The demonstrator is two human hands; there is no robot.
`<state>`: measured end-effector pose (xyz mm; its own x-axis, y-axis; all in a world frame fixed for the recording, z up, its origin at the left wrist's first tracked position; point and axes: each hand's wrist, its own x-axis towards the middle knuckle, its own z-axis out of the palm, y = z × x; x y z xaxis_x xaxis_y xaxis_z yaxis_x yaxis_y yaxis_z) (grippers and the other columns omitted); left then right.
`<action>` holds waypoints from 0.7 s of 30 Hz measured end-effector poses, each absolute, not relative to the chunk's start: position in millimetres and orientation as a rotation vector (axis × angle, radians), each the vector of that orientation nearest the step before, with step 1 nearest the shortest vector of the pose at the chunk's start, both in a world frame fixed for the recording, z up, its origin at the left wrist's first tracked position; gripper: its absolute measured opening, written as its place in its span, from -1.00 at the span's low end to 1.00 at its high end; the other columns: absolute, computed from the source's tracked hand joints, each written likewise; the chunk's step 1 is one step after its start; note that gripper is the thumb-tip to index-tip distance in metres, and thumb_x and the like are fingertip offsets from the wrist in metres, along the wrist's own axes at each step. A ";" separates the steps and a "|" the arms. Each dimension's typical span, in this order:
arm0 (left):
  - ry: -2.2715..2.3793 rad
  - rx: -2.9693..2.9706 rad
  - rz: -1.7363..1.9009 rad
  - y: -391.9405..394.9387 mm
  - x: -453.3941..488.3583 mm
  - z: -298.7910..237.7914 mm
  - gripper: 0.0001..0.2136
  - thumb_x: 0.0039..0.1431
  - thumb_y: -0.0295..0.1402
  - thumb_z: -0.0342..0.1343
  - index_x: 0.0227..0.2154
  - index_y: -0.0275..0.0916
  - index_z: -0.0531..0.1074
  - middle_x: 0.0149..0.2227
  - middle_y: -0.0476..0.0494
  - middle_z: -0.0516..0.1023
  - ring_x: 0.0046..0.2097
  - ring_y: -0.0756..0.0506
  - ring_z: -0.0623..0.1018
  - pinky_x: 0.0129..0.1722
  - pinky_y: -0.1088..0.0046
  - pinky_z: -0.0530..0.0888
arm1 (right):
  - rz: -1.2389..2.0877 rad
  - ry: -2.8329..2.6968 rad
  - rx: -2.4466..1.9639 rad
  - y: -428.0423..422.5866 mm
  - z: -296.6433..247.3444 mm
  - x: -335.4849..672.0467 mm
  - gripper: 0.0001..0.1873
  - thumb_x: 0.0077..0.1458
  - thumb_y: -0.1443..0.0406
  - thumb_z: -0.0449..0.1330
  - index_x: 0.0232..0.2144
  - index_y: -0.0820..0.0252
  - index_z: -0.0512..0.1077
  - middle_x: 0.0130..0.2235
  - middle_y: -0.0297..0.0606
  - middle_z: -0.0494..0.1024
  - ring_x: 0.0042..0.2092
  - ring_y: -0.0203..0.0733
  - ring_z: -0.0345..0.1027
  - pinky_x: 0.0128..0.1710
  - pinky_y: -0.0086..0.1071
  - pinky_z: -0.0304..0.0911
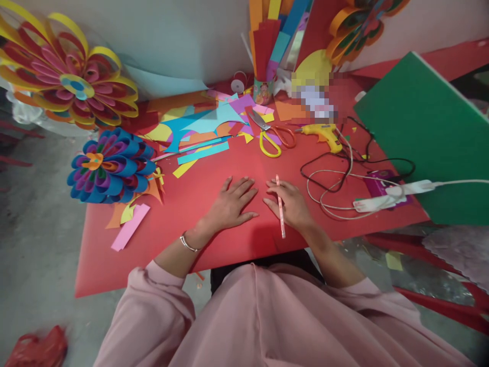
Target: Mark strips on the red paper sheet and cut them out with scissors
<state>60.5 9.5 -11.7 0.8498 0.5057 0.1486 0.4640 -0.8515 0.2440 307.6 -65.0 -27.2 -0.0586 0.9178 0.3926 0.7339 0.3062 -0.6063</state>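
Note:
My left hand (231, 204) lies flat on a large red paper sheet (160, 239), fingers spread, holding nothing. A silver bangle sits on that wrist. My right hand (290, 204) rests just beside it on the same sheet, its fingers curled around a thin pink pencil (280, 211) whose tip points away from me. The two hands are a few centimetres apart. My pink sleeves fill the bottom of the view.
Scissors (269, 135) with yellow and orange handles and a yellow glue gun (323, 135) lie beyond the hands among coloured paper scraps (206, 125). Cables and a white power strip (385, 199) lie right, near a green sheet (424, 132). Paper flowers (110, 165) stand left.

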 end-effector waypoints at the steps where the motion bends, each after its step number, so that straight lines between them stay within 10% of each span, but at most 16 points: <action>1: 0.746 2.833 0.311 9.5 60.5 -11.8 -0.30 0.44 0.19 0.03 0.39 -0.24 0.39 0.47 -0.42 0.33 0.51 -0.41 0.30 0.51 -0.27 0.06 | 0.314 -1.840 -1.478 -65.0 -27.6 307.7 -0.86 0.30 0.24 0.37 -0.10 0.08 0.56 0.09 -0.06 0.70 0.16 0.12 0.59 0.13 0.08 0.53; 21: 0.779 2.808 0.254 11.2 60.9 -13.5 -0.27 0.40 0.22 0.06 0.40 -0.19 0.38 0.48 -0.37 0.32 0.55 -0.42 0.20 0.53 -0.23 0.00 | 0.335 -1.832 -1.497 -65.6 -27.0 307.7 -0.85 0.32 0.21 0.35 -0.09 0.06 0.58 0.12 -0.09 0.70 0.20 0.13 0.56 0.19 0.11 0.49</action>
<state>60.9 11.2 -13.5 0.8451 0.5237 0.1073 0.4865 -0.8366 0.2517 307.7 -65.6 -27.0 -0.0510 0.9269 0.3718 0.7353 0.2868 -0.6141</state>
